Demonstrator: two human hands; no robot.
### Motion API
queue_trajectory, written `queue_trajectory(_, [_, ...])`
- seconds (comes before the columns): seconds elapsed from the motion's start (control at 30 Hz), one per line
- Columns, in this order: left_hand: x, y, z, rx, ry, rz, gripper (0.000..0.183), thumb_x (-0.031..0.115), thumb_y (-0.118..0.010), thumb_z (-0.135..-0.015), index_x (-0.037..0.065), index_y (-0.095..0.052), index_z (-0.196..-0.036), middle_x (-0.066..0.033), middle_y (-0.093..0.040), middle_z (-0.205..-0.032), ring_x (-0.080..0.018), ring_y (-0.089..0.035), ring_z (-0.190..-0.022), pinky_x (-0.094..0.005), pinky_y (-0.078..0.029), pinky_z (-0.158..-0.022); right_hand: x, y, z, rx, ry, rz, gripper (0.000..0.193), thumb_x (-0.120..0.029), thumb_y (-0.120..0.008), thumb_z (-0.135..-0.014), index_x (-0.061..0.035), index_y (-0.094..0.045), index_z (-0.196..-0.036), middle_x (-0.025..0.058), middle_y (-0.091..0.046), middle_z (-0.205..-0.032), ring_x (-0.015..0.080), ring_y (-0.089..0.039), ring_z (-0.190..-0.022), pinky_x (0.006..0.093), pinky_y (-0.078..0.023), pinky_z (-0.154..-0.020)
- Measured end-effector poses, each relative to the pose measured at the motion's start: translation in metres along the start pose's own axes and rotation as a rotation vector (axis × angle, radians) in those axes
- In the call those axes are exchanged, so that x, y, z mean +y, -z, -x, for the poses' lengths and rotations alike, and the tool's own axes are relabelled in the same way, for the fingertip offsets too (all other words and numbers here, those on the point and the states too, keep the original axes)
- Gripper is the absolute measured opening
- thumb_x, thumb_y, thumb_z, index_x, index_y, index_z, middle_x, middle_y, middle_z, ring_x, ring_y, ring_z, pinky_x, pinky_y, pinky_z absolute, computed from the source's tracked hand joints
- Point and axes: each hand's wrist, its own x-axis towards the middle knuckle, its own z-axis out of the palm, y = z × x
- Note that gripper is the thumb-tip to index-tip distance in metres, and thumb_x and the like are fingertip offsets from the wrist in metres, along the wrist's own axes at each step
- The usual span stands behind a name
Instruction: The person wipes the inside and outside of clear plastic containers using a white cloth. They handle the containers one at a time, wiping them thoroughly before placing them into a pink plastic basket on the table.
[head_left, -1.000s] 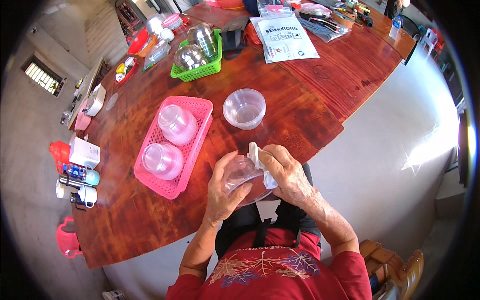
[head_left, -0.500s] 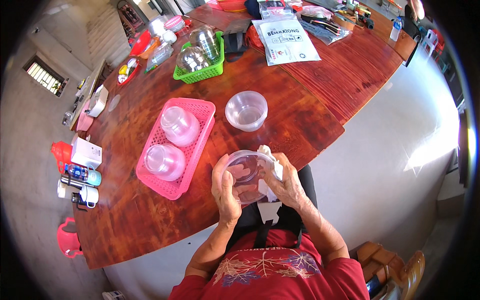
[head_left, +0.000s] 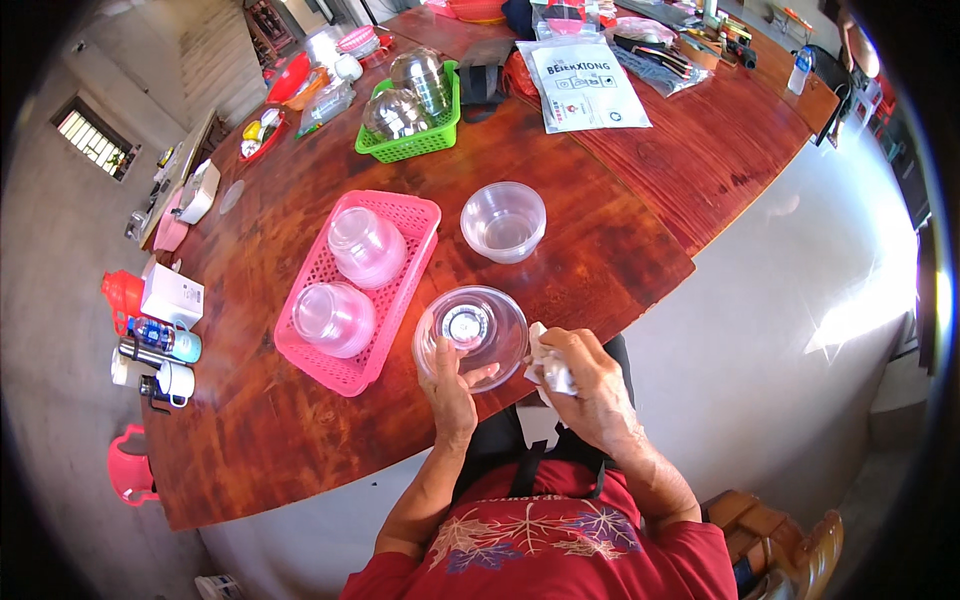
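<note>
A clear plastic bowl (head_left: 507,335) is held near the table edge in my left hand (head_left: 452,392), its thumb and fingers at the bowl's near left side. My right hand (head_left: 590,385) is closed around a crumpled white tissue (head_left: 549,366), just right of the bowl and apart from its rim. Beyond them, another clear bowl (head_left: 503,222) stands upright on the table. To the left, a pink perforated basket (head_left: 432,222) carries two stacks of upturned clear bowls, a far stack (head_left: 365,246) and a near stack (head_left: 335,320).
A green basket (head_left: 408,148) with shiny metal bowls stands farther back. Behind it lie a white plastic bag (head_left: 583,85) and assorted items. Cups, bottles and a white box (head_left: 172,298) line the left side. The table's edge (head_left: 665,280) runs close on the right.
The bowl has tipped and shifted slightly up and left in my left hand. My right hand with the tissue has come away from the bowl, to the right.
</note>
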Motion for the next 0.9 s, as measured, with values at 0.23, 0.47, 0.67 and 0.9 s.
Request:
queue_trajectory(0.23, [-0.007,-0.013,0.011,-0.118,0.089,-0.013,0.061,0.043,-0.047,-0.095,0.002,-0.034,-0.137,-0.0110,-0.045,-0.127,-0.0210,-0.049,-0.115,-0.0364,-0.045,-0.094,0.024,-0.050,-0.019,0.004,0.253,0.293,0.048,-0.009,-0.071,-0.064,0.0000,-0.054,-0.108,0.0198,-0.050,-0.110,0.0379,-0.052,-0.100,0.0419,-0.050,-0.082])
queue_trajectory(0.47, [-0.029,0.002,-0.004,-0.264,-0.158,-0.210,0.055,0.039,-0.031,-0.101,0.000,-0.035,-0.139,-0.0165,-0.042,-0.136,-0.0224,-0.044,-0.123,-0.0353,-0.036,-0.102,0.056,-0.066,-0.018,-0.446,0.296,0.207,0.048,-0.007,-0.069,-0.074,-0.0021,-0.051,-0.119,0.0198,-0.042,-0.129,0.0390,-0.044,-0.114,0.0467,-0.040,-0.098])
queue_trajectory(0.67, [-0.036,0.008,-0.003,-0.238,-0.058,-0.189,0.058,0.043,-0.030,-0.100,-0.002,-0.039,-0.135,-0.0171,-0.049,-0.127,-0.0243,-0.050,-0.114,-0.0360,-0.039,-0.098,0.064,-0.062,-0.019,-0.554,0.452,0.137,0.041,-0.007,-0.069,-0.073,-0.0016,-0.056,-0.111,0.0152,-0.047,-0.123,0.0362,-0.047,-0.109,0.0423,-0.043,-0.095])
queue_trajectory(0.9, [-0.036,-0.004,0.002,-0.225,-0.286,-0.279,0.061,0.045,-0.030,-0.100,-0.003,-0.035,-0.137,-0.0174,-0.048,-0.127,-0.0236,-0.051,-0.112,-0.0363,-0.042,-0.094,0.045,-0.075,-0.019,-0.097,0.325,0.651,0.034,-0.017,-0.063,-0.069,0.0020,-0.061,-0.098,0.0148,-0.051,-0.104,0.0303,-0.050,-0.100,0.0398,-0.046,-0.084])
